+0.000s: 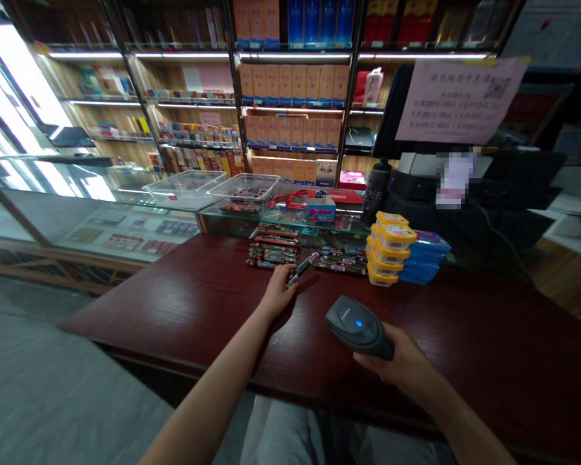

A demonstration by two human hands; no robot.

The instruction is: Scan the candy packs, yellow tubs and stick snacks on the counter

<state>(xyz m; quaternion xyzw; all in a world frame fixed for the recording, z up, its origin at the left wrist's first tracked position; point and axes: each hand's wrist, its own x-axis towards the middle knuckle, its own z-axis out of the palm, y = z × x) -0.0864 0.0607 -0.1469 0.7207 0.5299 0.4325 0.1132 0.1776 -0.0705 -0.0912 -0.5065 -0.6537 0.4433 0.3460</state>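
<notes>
My left hand (278, 296) reaches over the dark red-brown table (198, 323) with its fingers closed on a slim, dark pen-like packet (304, 266), which slants up to the right. Just behind it lies a stack of similar slim dark packets (274, 247), with another stack (341, 259) to its right. In my right hand (401, 355) is a grey barcode scanner (358, 326) with a blue light lit on top, its head pointing left and forward. A gap separates the scanner from the pen-like packet.
Yellow-lidded tubs (390, 248) and blue packs (423, 257) are stacked at the table's right rear. Behind stand a glass counter (227, 223), a clear bin (244, 187), a small teal box (320, 210), a dark bottle (377, 190) and a monitor with a paper sign (459, 100).
</notes>
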